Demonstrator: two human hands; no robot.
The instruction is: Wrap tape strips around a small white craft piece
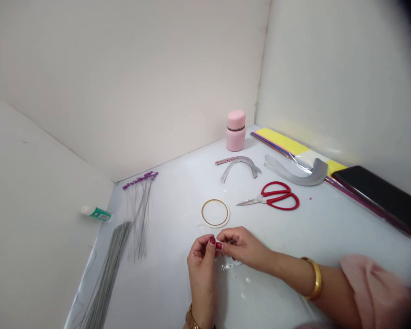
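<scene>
My left hand [202, 258] and my right hand [245, 249] meet fingertip to fingertip low in the middle of the head view. Both are closed in a pinch, and whatever sits between the fingertips is too small to make out. Under my right hand lies a clear strip with small light marks [229, 265]. Just beyond my fingers is a thin roll of tape [228, 217], gold inside and white outside. Red-handled scissors [262, 199] rest to the right of it, blades pointing left.
Purple-tipped wires [144, 214] and a thick bundle of grey wires [111, 269] lie at the left, near a green and white tube [101, 213]. Behind stand a pink flask [236, 132] and curled strips [241, 161]. Coloured sheets [282, 142] and a black phone-like slab [380, 194] line the right.
</scene>
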